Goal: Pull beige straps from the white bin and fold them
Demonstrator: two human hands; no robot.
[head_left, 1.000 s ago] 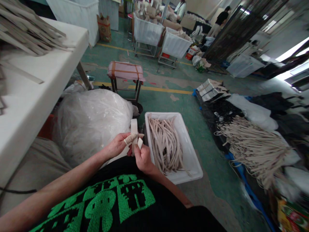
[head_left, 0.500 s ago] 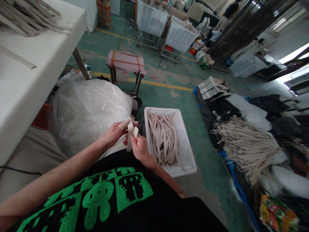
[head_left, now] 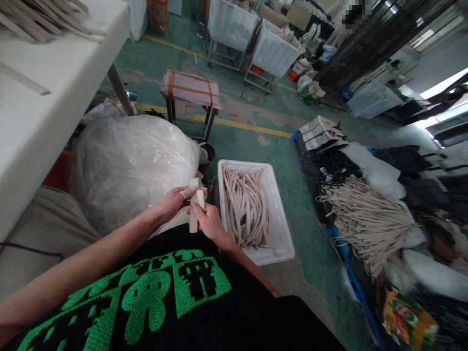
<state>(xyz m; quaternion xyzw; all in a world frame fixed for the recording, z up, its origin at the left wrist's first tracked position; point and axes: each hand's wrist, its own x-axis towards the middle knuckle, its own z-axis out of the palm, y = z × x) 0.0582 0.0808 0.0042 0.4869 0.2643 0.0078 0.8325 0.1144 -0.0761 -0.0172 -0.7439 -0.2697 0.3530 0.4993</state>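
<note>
Both hands meet in front of my body on a beige fabric strap, which is folded over between them. My left hand is closed on the strap from the left, with a tan wrap around one finger. From the right, my right hand pinches the strap, and a short end sticks up above its thumb. One part of the strap hangs below the fingers. Close by on the right stands a white plastic bin holding many loose beige straps.
A large clear plastic bag bulges at my left, beside a white table bearing more strips. Ahead is a pink-covered stool. On the right lies a pile of beige cords among dark bundles. Wheeled white tubs stand farther back.
The strap has shifted between my fingers: its short end now points up more steeply, and the hanging part shows more plainly. Both hands stay together; the view has shifted slightly.
</note>
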